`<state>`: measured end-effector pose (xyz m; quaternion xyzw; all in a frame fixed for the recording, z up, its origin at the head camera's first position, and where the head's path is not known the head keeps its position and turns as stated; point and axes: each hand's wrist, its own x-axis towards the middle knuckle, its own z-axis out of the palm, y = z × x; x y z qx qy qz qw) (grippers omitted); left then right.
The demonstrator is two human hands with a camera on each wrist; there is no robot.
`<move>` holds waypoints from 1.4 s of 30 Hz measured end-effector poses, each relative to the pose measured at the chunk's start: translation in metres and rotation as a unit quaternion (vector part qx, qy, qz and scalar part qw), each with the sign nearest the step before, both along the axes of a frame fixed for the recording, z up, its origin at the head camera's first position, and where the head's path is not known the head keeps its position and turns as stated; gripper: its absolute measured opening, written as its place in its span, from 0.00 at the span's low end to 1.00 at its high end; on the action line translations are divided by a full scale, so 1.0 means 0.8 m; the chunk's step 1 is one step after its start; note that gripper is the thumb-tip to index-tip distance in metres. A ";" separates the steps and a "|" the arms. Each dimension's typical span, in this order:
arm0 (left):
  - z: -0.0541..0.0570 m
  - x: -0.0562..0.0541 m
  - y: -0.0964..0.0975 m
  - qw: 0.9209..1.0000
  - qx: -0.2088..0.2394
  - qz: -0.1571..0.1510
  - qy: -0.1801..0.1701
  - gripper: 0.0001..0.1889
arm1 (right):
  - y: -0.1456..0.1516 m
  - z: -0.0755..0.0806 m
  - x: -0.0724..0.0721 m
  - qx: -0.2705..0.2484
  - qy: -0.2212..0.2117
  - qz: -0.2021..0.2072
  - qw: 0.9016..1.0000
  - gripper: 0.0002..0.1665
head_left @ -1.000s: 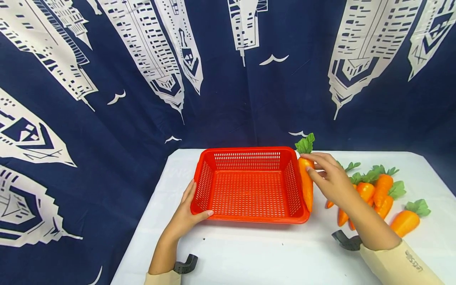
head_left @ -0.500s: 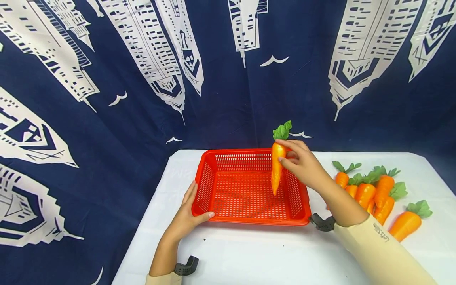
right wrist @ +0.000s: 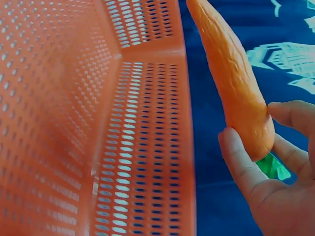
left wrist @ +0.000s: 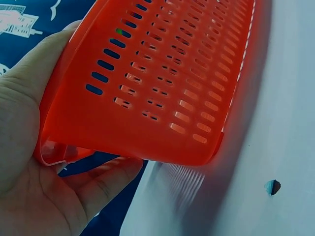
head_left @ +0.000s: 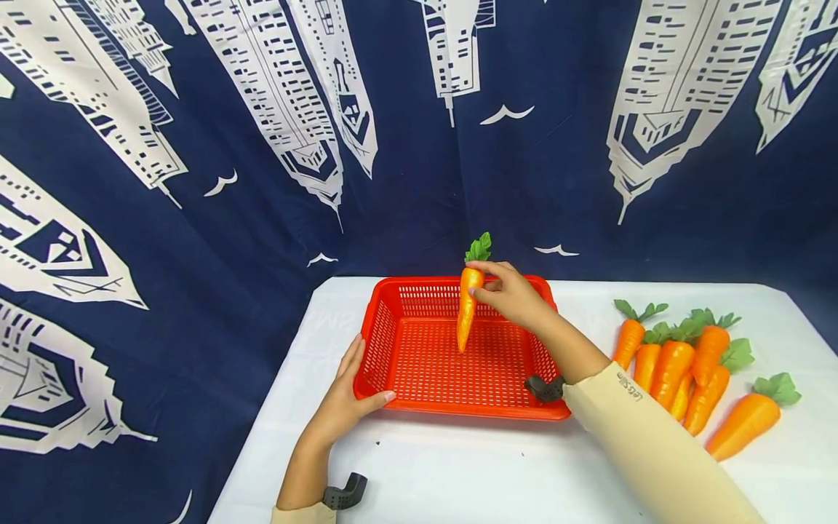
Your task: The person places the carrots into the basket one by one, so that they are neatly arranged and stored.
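A red perforated plastic basket [head_left: 458, 410] stands on the white table. My left hand [head_left: 342, 397] grips its near left corner, thumb over the front rim and fingers along the left side; in the left wrist view the basket's wall [left wrist: 162, 93] lies between thumb and fingers. My right hand [head_left: 513, 292] pinches an orange carrot [head_left: 467, 306] near its leafy top. The carrot hangs tip down over the basket's middle, its green leaves pointing up. In the right wrist view thumb and fingers hold the carrot's [right wrist: 236, 83] thick end, above the basket's rim.
Several more carrots [head_left: 673, 364] lie in a bunch on the table's right side. A separate carrot [head_left: 746, 422] lies farther right. Behind the table [head_left: 445, 473] hangs a dark blue curtain [head_left: 406, 225] with white buildings.
My right hand has lifted the carrot from beside the basket's right edge and carried it left over the basket. My left hand has stayed at the corner.
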<state>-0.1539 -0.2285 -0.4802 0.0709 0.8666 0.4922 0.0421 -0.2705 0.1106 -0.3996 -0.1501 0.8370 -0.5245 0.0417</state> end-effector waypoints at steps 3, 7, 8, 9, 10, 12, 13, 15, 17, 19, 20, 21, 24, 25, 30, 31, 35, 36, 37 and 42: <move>0.000 -0.001 0.001 1.000 0.001 0.000 0.002 0.60 | -0.009 -0.010 -0.005 0.012 -0.030 0.018 0.999 0.32; 0.002 -0.001 0.003 1.000 0.000 -0.003 0.002 0.60 | -0.018 -0.023 -0.012 0.041 -0.038 0.038 0.998 0.30; 0.003 -0.001 0.003 1.000 0.000 -0.002 0.004 0.60 | -0.020 -0.026 -0.013 0.045 -0.036 0.043 0.997 0.30; 0.003 -0.002 0.003 1.000 -0.002 0.000 0.004 0.60 | -0.022 -0.028 -0.015 0.049 -0.035 0.047 0.997 0.30; 0.003 -0.002 0.003 1.000 -0.002 0.002 0.005 0.60 | -0.024 -0.031 -0.018 0.050 -0.033 0.054 0.997 0.29; 0.003 -0.002 0.002 1.000 -0.003 0.006 0.006 0.60 | -0.028 -0.035 -0.021 0.051 -0.037 0.062 0.996 0.30; 0.003 -0.002 0.002 1.000 -0.001 0.008 0.005 0.60 | -0.030 -0.037 -0.022 0.053 -0.041 0.065 0.996 0.30; 0.003 -0.002 0.002 1.000 0.001 0.009 0.004 0.60 | -0.033 -0.040 -0.024 0.066 -0.051 0.064 0.994 0.30; 0.002 -0.002 0.001 1.000 0.002 0.008 0.004 0.60 | -0.035 -0.044 -0.023 0.083 -0.057 0.069 0.993 0.30; 0.001 -0.002 0.001 1.000 0.004 0.006 0.006 0.60 | -0.036 -0.050 -0.024 0.101 -0.063 0.074 0.990 0.30; 0.001 -0.002 0.001 1.000 0.005 0.006 0.007 0.60 | -0.036 -0.054 -0.024 0.109 -0.067 0.078 0.989 0.29; 0.000 -0.002 0.001 1.000 0.005 0.005 0.010 0.60 | -0.035 -0.057 -0.024 0.119 -0.071 0.081 0.987 0.29; -0.001 -0.003 0.001 1.000 0.008 0.004 0.014 0.60 | -0.034 -0.067 -0.026 0.142 -0.093 0.090 0.981 0.28; -0.002 -0.003 0.002 1.000 0.008 0.005 0.016 0.60 | -0.034 -0.070 -0.027 0.147 -0.100 0.093 0.980 0.28; -0.001 -0.002 0.002 1.000 0.014 0.005 0.017 0.60 | -0.038 -0.084 -0.025 0.147 -0.128 0.107 0.975 0.26; -0.001 -0.002 0.002 1.000 0.015 0.006 0.016 0.60 | -0.038 -0.086 -0.025 0.144 -0.126 0.113 0.975 0.26; -0.002 0.001 0.002 1.000 0.017 0.008 0.007 0.60 | -0.039 -0.095 -0.026 0.148 -0.110 0.133 0.974 0.24; -0.003 0.001 0.002 1.000 0.017 0.008 0.005 0.60 | -0.039 -0.096 -0.026 0.152 -0.107 0.134 0.973 0.24; -0.003 0.001 0.002 1.000 0.018 0.007 0.005 0.60 | -0.038 -0.096 -0.026 0.153 -0.104 0.136 0.973 0.24; -0.004 0.000 0.003 1.000 0.018 0.007 0.011 0.60 | -0.033 -0.095 -0.027 0.152 -0.074 0.150 0.974 0.25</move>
